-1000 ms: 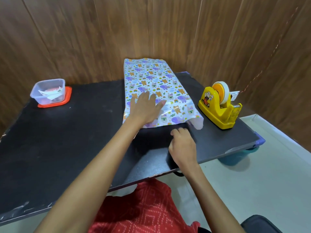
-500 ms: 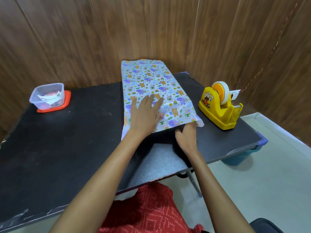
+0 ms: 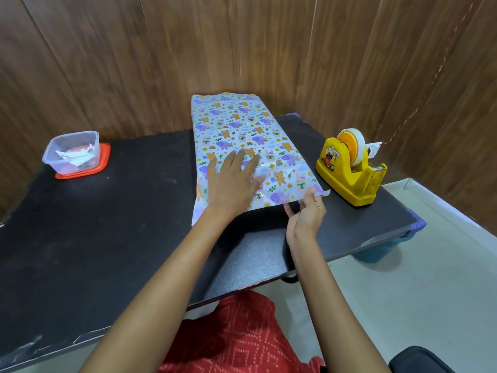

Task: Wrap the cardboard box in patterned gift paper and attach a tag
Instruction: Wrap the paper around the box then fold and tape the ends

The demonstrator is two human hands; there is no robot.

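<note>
- Head view, I count one sheet of gift paper lying mid-table, its far end up against the wall.
- Two hands on it: left hand flat, fingers straight, pressing down; right hand pinching the near right corner.
- One yellow tape dispenser at right, one clear tub far left.

No words or numbers are legible: the gift paper and the tape dispenser sticker show only cartoon pictures.
</note>
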